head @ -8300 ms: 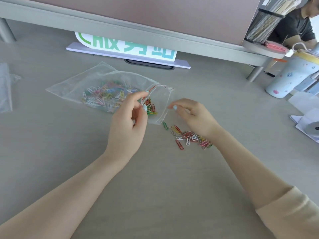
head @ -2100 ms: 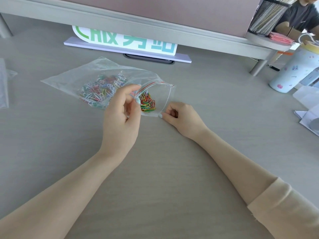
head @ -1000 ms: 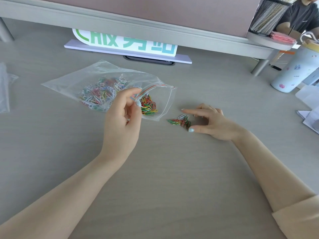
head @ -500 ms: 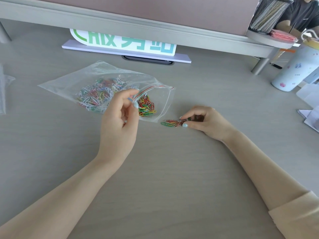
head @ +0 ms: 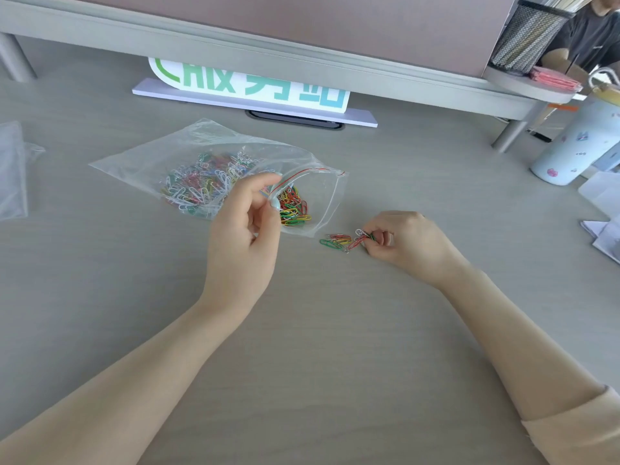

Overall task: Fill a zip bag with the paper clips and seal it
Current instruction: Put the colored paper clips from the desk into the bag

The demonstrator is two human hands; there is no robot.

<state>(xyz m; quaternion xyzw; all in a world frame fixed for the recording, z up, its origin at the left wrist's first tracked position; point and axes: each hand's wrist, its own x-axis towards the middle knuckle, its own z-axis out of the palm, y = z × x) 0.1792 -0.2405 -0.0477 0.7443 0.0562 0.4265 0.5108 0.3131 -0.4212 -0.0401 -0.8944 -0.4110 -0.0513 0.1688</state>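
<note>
Head view, only one I have; left hand (head: 243, 236) is raised over the tabletop (head: 302, 347), thumb and forefinger pinching the upper lip of the zip bag (head: 214, 152) by its red seal line, holding the mouth agape toward the right; other left fingers (head: 268, 177) loosely curled. I see the clear bag lying on the tabletop, closed bottom pointing far-left, mouth near centre; bag not sealed. Paper clips inside the bag (head: 201, 182) sit in a big mixed heap mid-bag, plus a brighter red, yellow and green clump just inside the mouth, right beside the left thumb. Right hand (head: 404, 241) rests on the tabletop just right of the bag mouth, fingers curled in, pinching a few of the loose paper clips (head: 339, 241); rest of that small bunch lies on the tabletop between the hand and the bag's lower lip, close to it but outside. Beige sleeve (head: 583, 431) covers the right forearm low right. Behind the bag a white sign (head: 248, 85) with green lettering stands under a grey shelf (head: 302, 52); mesh pen holder (head: 526, 35) on the shelf's right end; pale blue tumbler (head: 577, 142) far right; another clear plastic bag (head: 13, 169) at left edge; papers (head: 604, 236) at right edge.
</note>
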